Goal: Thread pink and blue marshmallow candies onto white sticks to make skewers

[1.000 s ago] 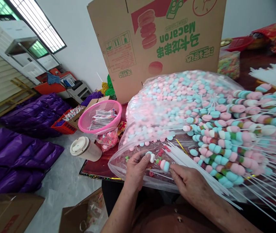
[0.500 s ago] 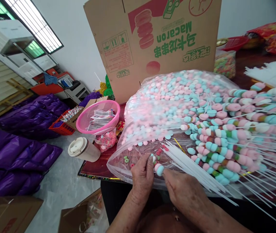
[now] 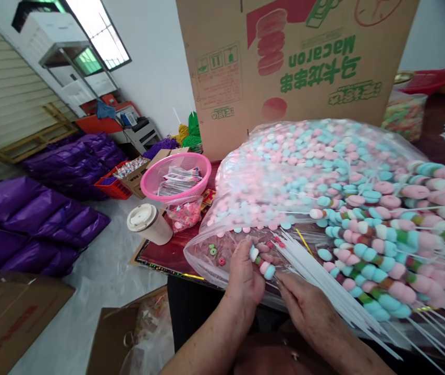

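Skewer in hand (image 3: 264, 266): slants between the two hands, above the near part of a clear plastic bag (image 3: 197, 255); a white-and-blue piece sits toward its upper end, then small green and red bits, then pink and blue pieces low down.
Right hand (image 3: 304, 302): fingers pinch the stick just below the blue piece.
Left hand (image 3: 248, 268): fingers uncurled behind the skewer, palm turned toward it, no firm grip seen; whether the skin touches the sweets, cannot tell.
Change: a second ago the left fingers pinched the white-and-blue piece near the stick's upper end; half a second ago they closed over it; now they have loosened and the piece shows in line with the others.
Meaning: that piece looks threaded, so the pushing seems done for it; the right hand alone probably steadies the stick.
Loose rings: green rings (image 3: 212, 250) and a red ring (image 3: 221, 261) lie left of the left hand.
Bare sticks (image 3: 316, 281): white, fanned in a bundle just beyond the right hand.
Loaded skewers (image 3: 369, 252): heaped to the right, bare ends pointing toward the right edge.
Marshmallow pile (image 3: 308, 146): pink, blue, white, filling the bag beyond the hands.
Worktop (image 3: 170, 255): dark red; lidded cup (image 3: 156, 229) near its left edge, pink basket (image 3: 152, 174) beyond the cup.
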`<control>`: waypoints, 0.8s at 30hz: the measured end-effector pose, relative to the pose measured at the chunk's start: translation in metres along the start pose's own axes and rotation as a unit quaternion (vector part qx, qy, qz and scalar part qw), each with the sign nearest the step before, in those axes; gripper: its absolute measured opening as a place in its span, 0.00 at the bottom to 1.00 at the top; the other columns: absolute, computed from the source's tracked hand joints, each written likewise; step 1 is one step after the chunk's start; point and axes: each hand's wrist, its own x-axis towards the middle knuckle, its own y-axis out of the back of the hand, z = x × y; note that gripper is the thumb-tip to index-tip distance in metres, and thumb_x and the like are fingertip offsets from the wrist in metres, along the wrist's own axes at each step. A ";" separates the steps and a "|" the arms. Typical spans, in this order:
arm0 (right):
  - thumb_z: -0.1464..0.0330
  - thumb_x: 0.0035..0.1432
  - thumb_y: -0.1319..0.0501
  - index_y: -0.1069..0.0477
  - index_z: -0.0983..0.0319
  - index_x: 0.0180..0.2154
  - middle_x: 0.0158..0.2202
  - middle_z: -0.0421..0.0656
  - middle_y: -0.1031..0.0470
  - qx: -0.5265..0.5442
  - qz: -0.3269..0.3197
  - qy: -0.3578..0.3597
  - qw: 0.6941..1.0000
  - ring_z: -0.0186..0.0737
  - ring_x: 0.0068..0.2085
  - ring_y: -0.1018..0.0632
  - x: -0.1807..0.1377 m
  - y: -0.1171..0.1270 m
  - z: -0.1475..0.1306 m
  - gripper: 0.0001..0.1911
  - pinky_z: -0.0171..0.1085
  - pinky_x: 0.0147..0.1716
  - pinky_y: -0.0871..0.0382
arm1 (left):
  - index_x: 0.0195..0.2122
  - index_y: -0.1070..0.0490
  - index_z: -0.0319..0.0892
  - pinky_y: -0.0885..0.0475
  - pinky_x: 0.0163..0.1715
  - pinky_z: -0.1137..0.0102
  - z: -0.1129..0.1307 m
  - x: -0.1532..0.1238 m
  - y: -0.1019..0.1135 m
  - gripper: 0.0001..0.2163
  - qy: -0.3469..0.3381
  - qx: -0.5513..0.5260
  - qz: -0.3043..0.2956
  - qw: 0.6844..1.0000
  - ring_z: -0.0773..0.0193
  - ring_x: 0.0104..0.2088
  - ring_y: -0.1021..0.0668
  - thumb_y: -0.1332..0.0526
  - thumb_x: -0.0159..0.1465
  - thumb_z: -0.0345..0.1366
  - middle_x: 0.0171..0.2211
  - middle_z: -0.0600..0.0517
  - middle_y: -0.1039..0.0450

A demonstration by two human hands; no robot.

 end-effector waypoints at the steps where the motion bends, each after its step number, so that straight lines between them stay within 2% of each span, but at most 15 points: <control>1: 0.69 0.59 0.55 0.31 0.60 0.31 0.28 0.45 0.24 -0.009 -0.003 -0.004 1.000 0.40 0.30 0.24 -0.003 -0.001 0.003 0.15 0.33 0.27 0.34 | 0.28 0.37 0.39 0.34 0.21 0.73 -0.004 0.000 0.000 0.09 -0.011 -0.004 0.001 1.000 0.72 0.15 0.32 0.39 0.54 0.39 0.19 0.56 0.33; 5: 0.67 0.60 0.56 0.31 0.60 0.31 0.23 0.44 0.24 -0.035 0.019 -0.019 0.999 0.39 0.24 0.24 -0.010 -0.011 0.016 0.16 0.33 0.23 0.35 | 0.26 0.39 0.40 0.39 0.17 0.75 -0.019 -0.001 0.003 0.12 -0.018 -0.010 0.010 1.000 0.72 0.14 0.32 0.39 0.52 0.43 0.18 0.57 0.35; 11: 0.66 0.59 0.56 0.31 0.60 0.27 0.21 0.45 0.25 -0.059 0.019 -0.033 0.998 0.40 0.21 0.25 -0.001 -0.026 0.015 0.17 0.34 0.20 0.36 | 0.24 0.39 0.40 0.36 0.24 0.74 -0.038 0.001 0.014 0.10 -0.017 -0.036 0.050 0.998 0.72 0.17 0.33 0.39 0.52 0.40 0.17 0.58 0.37; 14: 0.65 0.59 0.56 0.30 0.60 0.28 0.21 0.45 0.25 -0.033 0.008 -0.041 0.999 0.40 0.20 0.26 0.007 -0.023 0.015 0.18 0.34 0.19 0.36 | 0.25 0.38 0.40 0.36 0.25 0.75 -0.037 0.004 0.018 0.09 -0.021 -0.001 0.047 0.999 0.73 0.19 0.33 0.38 0.52 0.38 0.18 0.57 0.35; 19: 0.66 0.58 0.54 0.31 0.59 0.25 0.20 0.42 0.27 -0.015 -0.043 -0.015 0.999 0.38 0.22 0.27 0.007 -0.008 0.024 0.17 0.32 0.21 0.34 | 0.28 0.37 0.40 0.36 0.24 0.73 -0.023 0.006 0.015 0.11 0.036 0.018 0.006 0.999 0.69 0.19 0.30 0.38 0.52 0.42 0.17 0.55 0.33; 24: 0.66 0.59 0.56 0.30 0.61 0.29 0.26 0.46 0.24 -0.036 -0.022 -0.022 0.999 0.39 0.24 0.25 -0.001 -0.016 0.028 0.17 0.33 0.23 0.33 | 0.27 0.39 0.41 0.37 0.22 0.75 -0.040 0.007 0.009 0.08 0.011 0.028 0.050 0.998 0.71 0.16 0.33 0.40 0.52 0.36 0.15 0.58 0.37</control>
